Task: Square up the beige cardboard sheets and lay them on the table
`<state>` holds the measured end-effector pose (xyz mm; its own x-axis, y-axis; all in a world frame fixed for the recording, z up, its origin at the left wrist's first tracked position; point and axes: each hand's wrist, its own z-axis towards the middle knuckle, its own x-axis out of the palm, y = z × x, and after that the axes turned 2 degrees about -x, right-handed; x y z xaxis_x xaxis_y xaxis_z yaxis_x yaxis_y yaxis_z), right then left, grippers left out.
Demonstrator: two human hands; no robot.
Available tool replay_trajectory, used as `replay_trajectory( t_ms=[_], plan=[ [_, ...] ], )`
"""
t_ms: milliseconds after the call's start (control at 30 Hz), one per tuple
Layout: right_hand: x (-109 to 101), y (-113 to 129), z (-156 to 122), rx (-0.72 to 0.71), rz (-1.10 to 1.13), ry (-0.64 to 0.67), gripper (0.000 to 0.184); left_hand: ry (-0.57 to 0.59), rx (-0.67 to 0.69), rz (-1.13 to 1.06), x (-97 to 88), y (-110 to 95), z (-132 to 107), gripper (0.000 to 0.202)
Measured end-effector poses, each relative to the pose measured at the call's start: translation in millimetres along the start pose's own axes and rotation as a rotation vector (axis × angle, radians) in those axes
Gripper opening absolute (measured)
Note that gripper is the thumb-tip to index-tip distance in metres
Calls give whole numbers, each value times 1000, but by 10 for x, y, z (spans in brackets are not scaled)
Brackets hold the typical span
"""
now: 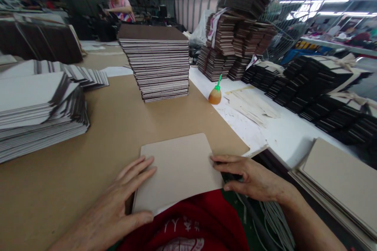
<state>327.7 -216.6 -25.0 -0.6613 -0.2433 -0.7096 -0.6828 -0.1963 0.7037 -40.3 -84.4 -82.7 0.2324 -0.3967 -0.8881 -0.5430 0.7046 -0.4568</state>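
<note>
A beige cardboard sheet (178, 168) lies in front of me at the near edge of the brown-covered table, its near side close to my red clothing. My left hand (126, 192) holds its left side, fingers resting on top and thumb at the near corner. At the right side, my right hand (243, 176) grips the edge with fingertips and thumb. Whether more sheets lie beneath is hard to see. Beyond it stands a tall stack of dark-topped boards (165, 66). Right of that stack is a glue bottle (215, 95) with a green nozzle.
Pale folded boards (38, 106) are piled at left. More beige boards (341, 180) lie at right. Black bundles (318, 86) and brown bundles (229, 43) line the right side, before a large fan (297, 11). Another person (119, 6) is at the back.
</note>
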Motion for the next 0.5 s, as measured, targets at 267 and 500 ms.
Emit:
replay_trajectory(
  t_ms=[267, 500],
  plan=[
    [-2, 168, 18, -112, -5, -61, 36, -5, 9, 37, -26, -23, 17, 80],
    [168, -4, -147, -240, -433, -213, 40, -18, 24, 15, -72, -78, 27, 73]
  ],
)
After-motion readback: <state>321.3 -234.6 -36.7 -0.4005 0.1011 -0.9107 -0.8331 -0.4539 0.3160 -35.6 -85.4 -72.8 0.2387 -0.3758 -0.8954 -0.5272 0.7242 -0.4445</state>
